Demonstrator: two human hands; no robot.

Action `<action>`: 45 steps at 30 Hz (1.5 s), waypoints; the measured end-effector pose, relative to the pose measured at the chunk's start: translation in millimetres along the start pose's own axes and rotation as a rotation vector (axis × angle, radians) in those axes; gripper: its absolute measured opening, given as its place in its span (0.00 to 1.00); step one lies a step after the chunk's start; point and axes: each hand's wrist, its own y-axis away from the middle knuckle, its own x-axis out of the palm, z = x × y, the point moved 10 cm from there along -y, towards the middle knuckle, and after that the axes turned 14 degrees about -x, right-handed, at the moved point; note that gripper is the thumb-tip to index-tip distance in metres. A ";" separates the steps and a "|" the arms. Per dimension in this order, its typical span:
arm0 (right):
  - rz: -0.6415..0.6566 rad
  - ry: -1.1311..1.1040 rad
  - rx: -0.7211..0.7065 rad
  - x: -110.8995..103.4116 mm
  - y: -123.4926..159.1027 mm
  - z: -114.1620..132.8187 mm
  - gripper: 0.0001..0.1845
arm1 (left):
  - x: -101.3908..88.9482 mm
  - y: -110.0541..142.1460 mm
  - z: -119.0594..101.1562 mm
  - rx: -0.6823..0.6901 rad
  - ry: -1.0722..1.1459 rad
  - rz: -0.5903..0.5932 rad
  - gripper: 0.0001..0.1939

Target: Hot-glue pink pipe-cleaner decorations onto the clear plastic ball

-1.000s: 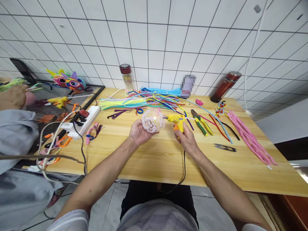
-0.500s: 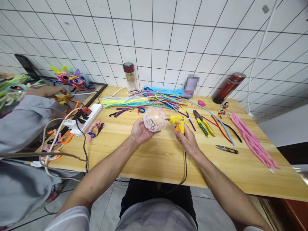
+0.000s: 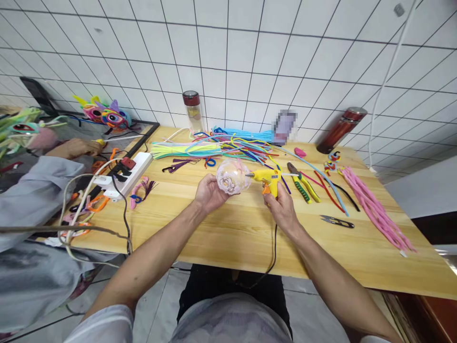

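My left hand (image 3: 210, 193) is closed around the lower left of a clear ball (image 3: 233, 176) with pale pink fuzzy trim curled on its surface. In my right hand (image 3: 283, 205) is a yellow glue gun (image 3: 268, 177), gripped by its handle near the orange trigger. Its nozzle points left and lies at the ball's right side; whether it touches I cannot tell. A clear glue stick pokes out of the gun's back, and a black cord hangs down from its handle.
Behind the ball lie bundled pipe cleaners (image 3: 189, 150). Pliers (image 3: 303, 183), thread snips (image 3: 337, 221) and pink pipe cleaners (image 3: 374, 207) lie to the right. A power strip (image 3: 130, 176) with cords sits left, beside a co-worker's arm (image 3: 46, 183). A glass bottle (image 3: 193, 112) and red thermos (image 3: 341, 130) stand behind.
The ball has shifted slightly right and turned a little in my left hand. My right hand has moved the glue gun slightly right. The co-worker's hand has moved too.
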 end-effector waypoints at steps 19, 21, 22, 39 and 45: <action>-0.020 0.144 0.056 -11.2 -3.8 6.2 0.16 | -6.6 -3.0 -5.8 0.043 -0.045 -0.016 0.22; -0.018 0.133 0.066 -10.6 -4.0 5.4 0.16 | -6.0 -2.6 -5.2 0.037 -0.046 -0.021 0.21; -0.019 0.128 0.071 -10.4 -4.0 4.9 0.16 | -5.6 -2.4 -5.0 0.035 -0.045 -0.021 0.21; -0.040 0.250 -0.004 -19.2 -5.5 10.3 0.14 | -7.4 -3.2 -6.3 0.040 -0.026 -0.008 0.21; -0.042 0.206 -0.003 -19.7 -5.5 8.1 0.13 | -2.6 1.6 -5.9 0.044 -0.023 -0.049 0.20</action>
